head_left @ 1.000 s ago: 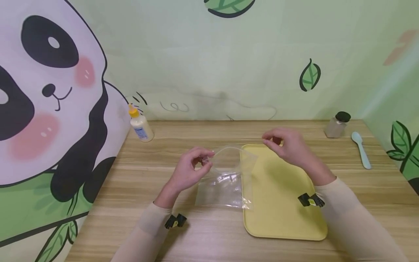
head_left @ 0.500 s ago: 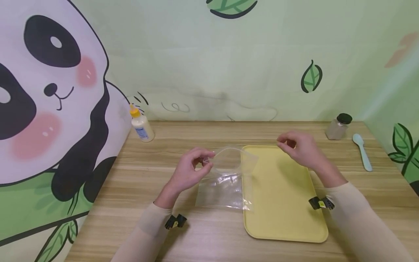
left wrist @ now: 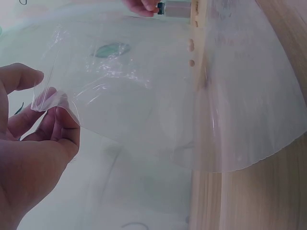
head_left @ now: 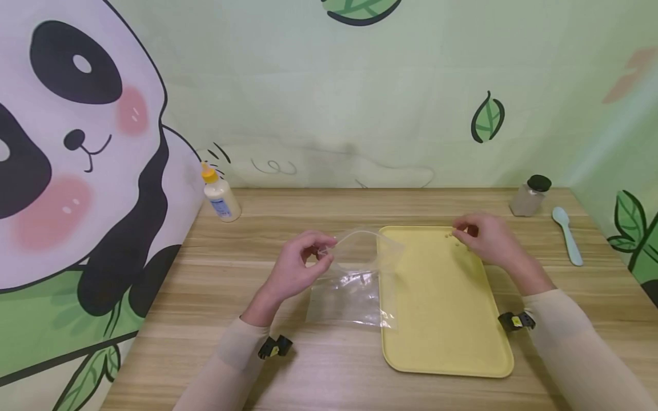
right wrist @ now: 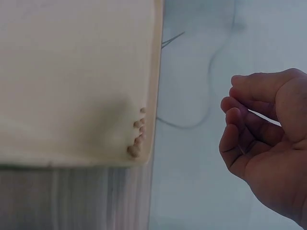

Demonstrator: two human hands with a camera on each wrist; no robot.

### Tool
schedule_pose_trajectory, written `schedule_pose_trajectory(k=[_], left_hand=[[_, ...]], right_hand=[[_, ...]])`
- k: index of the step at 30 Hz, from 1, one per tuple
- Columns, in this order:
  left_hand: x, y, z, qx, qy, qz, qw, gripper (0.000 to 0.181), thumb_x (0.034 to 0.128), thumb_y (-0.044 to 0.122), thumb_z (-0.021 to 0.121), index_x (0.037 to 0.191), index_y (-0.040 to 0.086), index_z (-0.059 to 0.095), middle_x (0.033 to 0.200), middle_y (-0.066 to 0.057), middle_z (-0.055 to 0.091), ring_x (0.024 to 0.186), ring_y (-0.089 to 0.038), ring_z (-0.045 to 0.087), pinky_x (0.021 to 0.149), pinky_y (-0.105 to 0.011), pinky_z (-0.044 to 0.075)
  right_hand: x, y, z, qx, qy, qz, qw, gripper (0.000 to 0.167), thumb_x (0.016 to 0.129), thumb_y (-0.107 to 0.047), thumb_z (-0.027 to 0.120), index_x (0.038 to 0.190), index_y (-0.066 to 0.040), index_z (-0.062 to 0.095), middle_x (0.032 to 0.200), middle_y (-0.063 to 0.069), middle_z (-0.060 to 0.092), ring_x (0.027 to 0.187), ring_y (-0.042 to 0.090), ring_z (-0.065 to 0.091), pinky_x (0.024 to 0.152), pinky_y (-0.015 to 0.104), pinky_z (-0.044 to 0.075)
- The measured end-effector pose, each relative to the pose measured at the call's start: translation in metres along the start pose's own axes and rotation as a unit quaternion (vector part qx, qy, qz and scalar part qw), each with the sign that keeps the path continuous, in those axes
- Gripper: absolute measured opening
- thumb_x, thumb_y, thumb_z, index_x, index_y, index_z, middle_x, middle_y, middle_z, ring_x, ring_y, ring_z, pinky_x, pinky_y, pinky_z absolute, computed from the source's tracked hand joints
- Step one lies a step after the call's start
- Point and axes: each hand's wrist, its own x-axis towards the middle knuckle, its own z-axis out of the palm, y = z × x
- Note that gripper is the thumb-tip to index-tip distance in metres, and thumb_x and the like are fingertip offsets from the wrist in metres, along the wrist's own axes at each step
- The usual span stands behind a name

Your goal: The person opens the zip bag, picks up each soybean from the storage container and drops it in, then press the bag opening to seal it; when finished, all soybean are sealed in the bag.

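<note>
A clear plastic bag (head_left: 349, 297) lies partly over the left edge of a yellow tray (head_left: 442, 319). My left hand (head_left: 300, 265) pinches its rim near the left corner, and the mouth gapes. In the left wrist view, the transparent film (left wrist: 129, 81) stretches away from the thumb and fingertips. My right hand (head_left: 480, 237) hovers by the tray's far right corner with loosely bent fingers. Nothing shows between them in the right wrist view. Several small tan bean-like pieces (right wrist: 137, 139) are gathered in that corner, partly hidden by the hand in the head view.
A white glue bottle (head_left: 223, 200) with a yellow cap stands at the back left. At the back right are a black-lidded jar (head_left: 528, 200) and a pale blue spoon (head_left: 568, 237). A printed wall rises behind the wooden table (head_left: 205, 319).
My right hand has moved right across the tray to its far right corner, and the small pieces there now show. The left hand keeps its pinch on the bag, nearly still.
</note>
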Motion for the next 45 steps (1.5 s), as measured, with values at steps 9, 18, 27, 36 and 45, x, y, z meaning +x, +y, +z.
schedule_pose_trajectory(k=[9, 18, 27, 36, 45], left_hand=[[-0.001, -0.002, 0.000, 0.000, 0.000, 0.000, 1.0000, 0.026, 0.0845, -0.006, 0.065, 0.110, -0.006, 0.064, 0.100, -0.018, 0.064, 0.085, -0.021, 0.059, 0.077, -0.027, 0.056], [0.000, -0.001, -0.001, 0.003, 0.002, 0.002, 1.0000, 0.026, 0.0839, -0.007, 0.065, 0.110, -0.007, 0.064, 0.099, -0.017, 0.064, 0.085, -0.019, 0.058, 0.076, -0.022, 0.054], [0.000, 0.000, -0.002, 0.003, 0.003, -0.003, 1.0000, 0.026, 0.0839, -0.007, 0.066, 0.109, -0.001, 0.066, 0.098, -0.017, 0.064, 0.084, -0.018, 0.058, 0.076, -0.026, 0.055], [0.001, 0.000, -0.002, 0.004, 0.003, -0.001, 1.0000, 0.026, 0.0841, -0.007, 0.066, 0.109, -0.002, 0.066, 0.098, -0.023, 0.063, 0.084, -0.018, 0.057, 0.076, -0.030, 0.056], [-0.001, -0.001, -0.001, 0.000, 0.003, 0.000, 1.0000, 0.026, 0.0842, -0.006, 0.066, 0.111, -0.007, 0.064, 0.098, -0.019, 0.064, 0.084, -0.016, 0.057, 0.077, -0.028, 0.055]], right_hand=[[-0.005, 0.020, 0.005, -0.013, -0.033, 0.036, 0.9987, 0.018, 0.090, -0.013, 0.066, 0.100, 0.001, 0.071, 0.082, 0.010, 0.068, 0.071, 0.019, 0.055, 0.057, 0.028, 0.043], [-0.010, 0.035, 0.009, -0.008, -0.062, 0.043, 0.9971, 0.020, 0.090, -0.008, 0.064, 0.104, 0.005, 0.070, 0.087, 0.014, 0.070, 0.077, 0.024, 0.061, 0.062, 0.030, 0.050], [-0.012, 0.043, 0.013, -0.030, -0.083, 0.037, 0.9954, 0.019, 0.088, -0.007, 0.065, 0.103, 0.004, 0.070, 0.084, 0.012, 0.069, 0.075, 0.021, 0.060, 0.064, 0.033, 0.050], [-0.012, 0.047, 0.018, -0.044, -0.093, 0.028, 0.9943, 0.022, 0.085, -0.005, 0.065, 0.104, 0.006, 0.069, 0.084, 0.012, 0.069, 0.075, 0.021, 0.061, 0.066, 0.036, 0.052], [-0.010, 0.045, 0.021, -0.076, -0.079, 0.006, 0.9939, 0.015, 0.083, -0.002, 0.066, 0.096, 0.004, 0.070, 0.078, 0.010, 0.069, 0.071, 0.020, 0.061, 0.067, 0.043, 0.053]])
